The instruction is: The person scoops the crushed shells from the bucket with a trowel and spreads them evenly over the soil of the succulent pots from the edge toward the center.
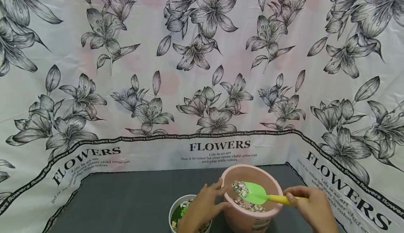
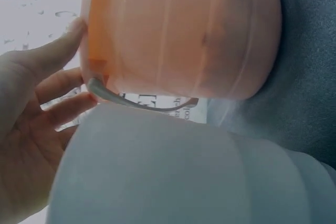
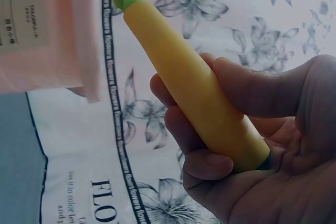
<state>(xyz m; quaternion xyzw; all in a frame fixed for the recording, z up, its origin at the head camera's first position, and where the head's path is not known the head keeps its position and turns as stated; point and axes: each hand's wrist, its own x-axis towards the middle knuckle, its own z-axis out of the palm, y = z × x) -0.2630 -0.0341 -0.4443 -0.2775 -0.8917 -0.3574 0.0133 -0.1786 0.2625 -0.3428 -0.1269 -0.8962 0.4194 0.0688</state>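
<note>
A pink bucket (image 1: 249, 217) stands at the front right with small pale stone chips (image 1: 252, 206) at its bottom. My left hand (image 1: 204, 203) touches its left rim, fingers and thumb spread; the left wrist view shows the fingertips right at the rim, beside the grey handle (image 2: 142, 103). In my right hand (image 1: 310, 205) is the yellow handle (image 3: 197, 85) of a toy garden shovel, gripped with the fingers wrapped around it. The shovel's green scoop (image 1: 256, 193) is over the bucket's opening, bearing a small heap of chips (image 1: 240, 189) at its tip.
A white pot (image 1: 172, 210) holding something green and more chips stands left of the bucket, partly hidden by my left forearm. Both sit on a dark grey table (image 1: 126, 201). Flower-printed cloth (image 1: 214, 156) walls the back and both sides.
</note>
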